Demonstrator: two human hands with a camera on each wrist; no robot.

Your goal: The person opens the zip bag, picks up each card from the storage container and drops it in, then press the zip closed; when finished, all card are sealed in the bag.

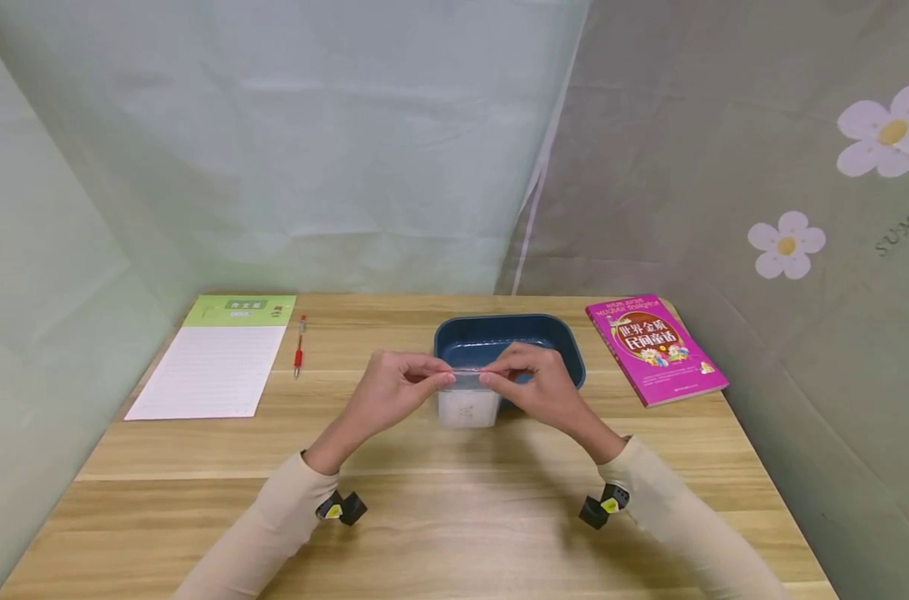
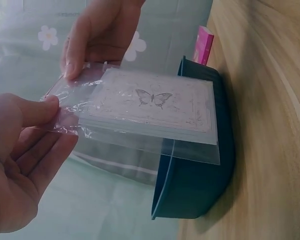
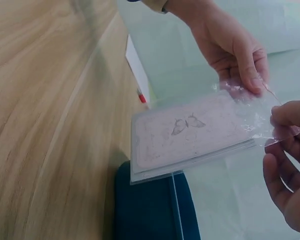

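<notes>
A clear plastic bag (image 1: 469,381) hangs between both hands, a stack of pale cards (image 2: 155,102) lying in its lower part. The top card carries a butterfly drawing, plain in both wrist views. My left hand (image 1: 394,385) pinches one upper corner of the bag between thumb and forefinger. At the other upper corner, my right hand (image 1: 540,387) pinches the film the same way. Behind and below the bag stands a dark blue basin (image 1: 566,342), partly hidden by the right hand and the bag.
On the wooden table (image 1: 454,517), a lined writing pad (image 1: 207,367) lies at the left with a red pen (image 1: 299,348) beside it. A magenta book (image 1: 656,350) lies at the right. Fabric hangs behind the table.
</notes>
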